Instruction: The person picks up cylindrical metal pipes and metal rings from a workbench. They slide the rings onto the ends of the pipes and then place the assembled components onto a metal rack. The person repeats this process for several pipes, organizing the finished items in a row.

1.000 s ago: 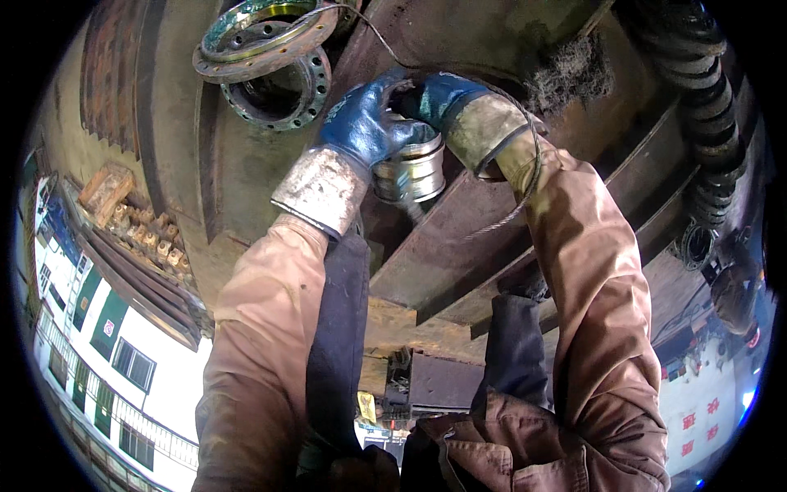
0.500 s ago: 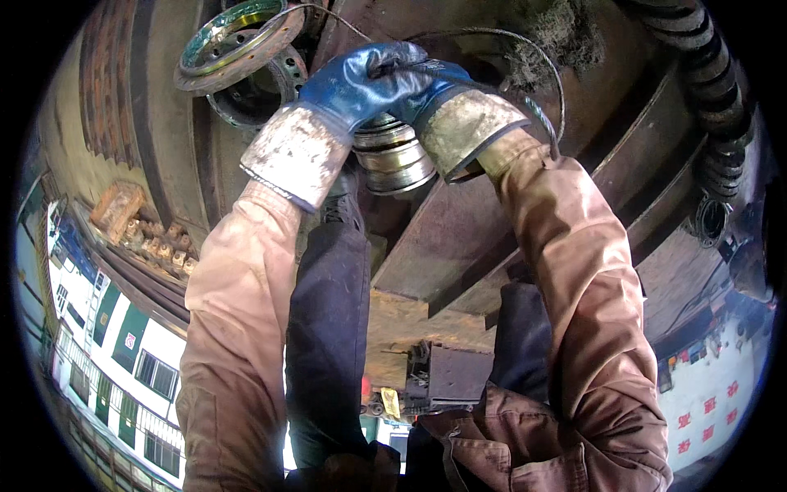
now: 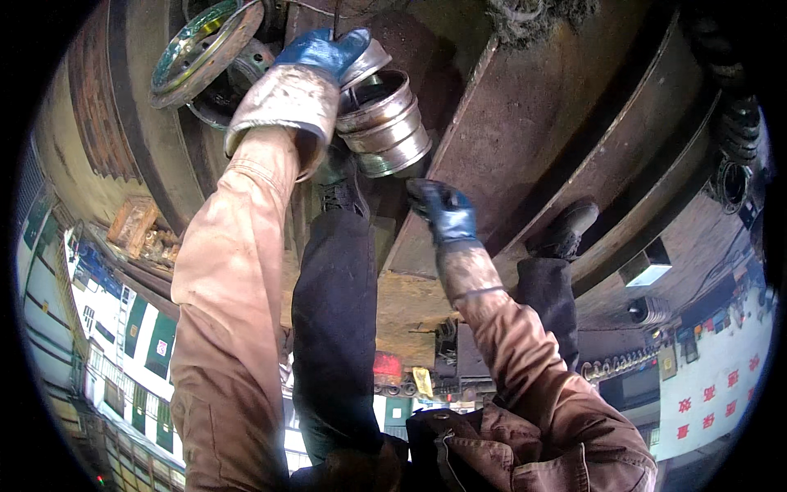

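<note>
My left hand point(image 3: 324, 51), in a blue coated glove with a pale cuff, is closed around a thin dark wire cable point(image 3: 337, 18), of which a short length sticks up past the fingers. Just beside that hand is a shiny grooved metal cylinder point(image 3: 384, 127), its open end facing up. A smaller metal ring piece point(image 3: 368, 66) sits between the cylinder and the glove. Lower and to the right, my right hand point(image 3: 443, 207) is apart from the metal parts. Its darkened fingers are loosely bent, and nothing shows in them.
Rusty flanged rings point(image 3: 201, 53) lean together at the upper left. Raised steel edges point(image 3: 574, 189) run across the plates on the right, near my boot point(image 3: 568, 228). Tangled wire point(image 3: 533, 20) lies at the far side. A wooden box point(image 3: 133, 225) and small metal parts are at left.
My hands have separated. The right one has let go of the cable and moved down toward me; the left has shifted left and up. The grooved cylinder shows more fully, and the view has shifted.
</note>
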The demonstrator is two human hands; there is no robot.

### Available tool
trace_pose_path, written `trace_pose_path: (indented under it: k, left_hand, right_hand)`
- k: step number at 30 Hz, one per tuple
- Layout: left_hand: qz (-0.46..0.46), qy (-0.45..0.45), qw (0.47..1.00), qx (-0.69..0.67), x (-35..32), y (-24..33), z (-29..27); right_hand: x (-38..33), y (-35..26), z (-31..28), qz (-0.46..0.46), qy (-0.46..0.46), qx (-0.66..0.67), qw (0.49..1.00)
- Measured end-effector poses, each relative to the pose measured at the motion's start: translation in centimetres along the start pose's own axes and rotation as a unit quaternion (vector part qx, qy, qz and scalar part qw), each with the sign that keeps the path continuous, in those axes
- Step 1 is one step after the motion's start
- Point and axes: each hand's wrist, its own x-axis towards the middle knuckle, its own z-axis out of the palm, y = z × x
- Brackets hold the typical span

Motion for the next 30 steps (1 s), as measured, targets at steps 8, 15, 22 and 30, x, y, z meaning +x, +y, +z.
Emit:
trace_pose_path:
  k: [8,15,22,30]
  left_hand:
    - [0.024,0.003,0.998,0.066,-0.2,-0.7,0.3]
    - [0.048,0.035,0.989,0.136,-1.1,-0.5,-0.3]
    - [0.074,0.101,0.965,0.232,-3.5,-0.1,0.4]
    - [0.080,0.221,0.913,0.333,-7.4,-1.3,2.4]
  right_hand:
    - [6.3,0.4,4.7,-0.140,0.033,-0.222,0.964]
    - [6.4,-0.5,5.1,-0.053,0.023,-0.258,0.964]
    - [4.5,-3.4,3.4,0.077,-0.025,-0.292,0.953]
    - [-2.5,-7.5,-2.7,0.166,-0.200,-0.182,0.948]
